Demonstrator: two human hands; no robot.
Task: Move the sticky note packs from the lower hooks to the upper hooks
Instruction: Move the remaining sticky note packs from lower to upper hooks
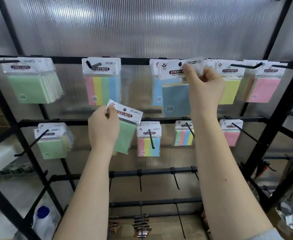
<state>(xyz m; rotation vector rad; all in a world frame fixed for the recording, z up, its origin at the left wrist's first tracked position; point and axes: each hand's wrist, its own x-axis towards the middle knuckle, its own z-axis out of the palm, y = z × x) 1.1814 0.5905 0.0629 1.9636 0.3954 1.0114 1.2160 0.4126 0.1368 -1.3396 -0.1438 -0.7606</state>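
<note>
Green sticky note pack in clear plastic with a white header card (125, 129) hangs tilted between the two rails, its header's left corner pinched by the left hand (103, 127). Rightward, the right hand (203, 89) pinches the blue pack's white header (176, 99) at the upper hook (180, 63).

Glossy clear plastic sleeves wrap the sticky note packs (100, 84); matt black metal hooks (151, 139).

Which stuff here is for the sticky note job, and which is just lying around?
For the job:
blue pack, held by right hand
green pack, held by left hand
upper hooks
lower hooks

Just lying about:
bottle
clips
</note>
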